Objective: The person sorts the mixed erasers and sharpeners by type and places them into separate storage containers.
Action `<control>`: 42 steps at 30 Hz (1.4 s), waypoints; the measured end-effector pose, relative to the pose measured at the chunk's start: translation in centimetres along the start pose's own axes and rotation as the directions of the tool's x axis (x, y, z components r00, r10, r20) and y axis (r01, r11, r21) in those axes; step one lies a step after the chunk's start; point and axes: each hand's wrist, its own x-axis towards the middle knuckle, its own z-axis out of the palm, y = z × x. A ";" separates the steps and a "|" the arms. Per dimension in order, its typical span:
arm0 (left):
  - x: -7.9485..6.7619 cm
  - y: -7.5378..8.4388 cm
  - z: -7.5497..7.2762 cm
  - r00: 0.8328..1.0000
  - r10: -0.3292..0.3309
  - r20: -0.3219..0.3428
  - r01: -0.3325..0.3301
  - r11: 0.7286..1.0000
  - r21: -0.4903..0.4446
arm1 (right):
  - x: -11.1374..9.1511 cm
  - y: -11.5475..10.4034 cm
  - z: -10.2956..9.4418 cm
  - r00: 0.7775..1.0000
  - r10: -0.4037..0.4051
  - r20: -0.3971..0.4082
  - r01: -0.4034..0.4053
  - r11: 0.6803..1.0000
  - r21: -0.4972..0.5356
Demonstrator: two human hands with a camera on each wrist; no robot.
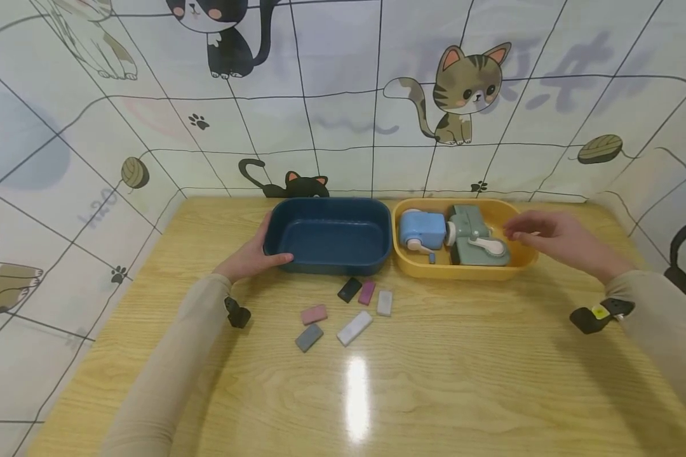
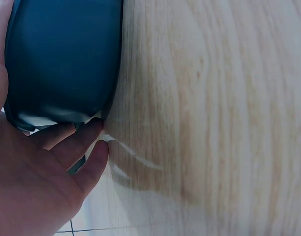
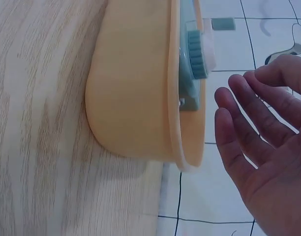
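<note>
A dark blue plastic basin (image 1: 331,265) sits at the back of the table. My left hand (image 1: 255,255) grips its left end, thumb along the front side and fingers round the end; in the left wrist view the fingertips are low against its wall (image 2: 62,59). To its right stands a yellow basin (image 1: 451,273). Inside that lie a blue box-like device with a small crank (image 1: 423,230) and a grey-green device with a white-topped crank (image 1: 474,238). Over the yellow basin's right end hovers my right hand (image 1: 560,241), fingers loosely bent with nothing between them.
In front of the blue basin several small flat blocks lie scattered: black (image 1: 350,290), magenta (image 1: 367,292), white (image 1: 385,303), longer white (image 1: 354,328), pink (image 1: 314,315) and grey (image 1: 309,337). A cat-patterned cloth (image 1: 343,120) hangs behind the wooden table (image 1: 463,368).
</note>
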 end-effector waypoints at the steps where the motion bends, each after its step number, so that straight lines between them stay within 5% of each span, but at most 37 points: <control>1: 0.4 -0.6 0.1 1.000 0.004 -0.003 -0.004 1.000 0.007 | 0.1 -0.2 0.1 1.000 -0.003 0.002 0.003 1.000 -0.003; 12: 0.7 -1.7 0.2 1.000 0.017 -0.016 -0.017 1.000 0.016 | 0.9 -0.4 2.3 0.984 -0.045 0.170 0.060 0.995 -0.085; 18: 0.7 -1.7 0.3 1.000 0.021 -0.013 -0.021 1.000 0.008 | 0.4 0.3 2.5 0.986 -0.119 0.119 0.131 0.986 -0.103; 27: 0.8 -1.8 0.2 1.000 0.015 -0.018 -0.015 1.000 0.014 | -0.1 0.9 2.0 0.988 -0.128 0.087 0.138 0.982 -0.132; 35: 0.9 -1.7 0.2 1.000 0.020 -0.018 -0.020 1.000 0.013 | -0.3 -0.2 1.6 0.990 -0.075 0.117 0.088 0.990 -0.110; 42: 0.8 -1.8 0.2 1.000 0.019 -0.016 -0.019 1.000 0.025 | -0.4 -2.0 1.6 0.984 -0.168 0.067 0.176 0.973 -0.150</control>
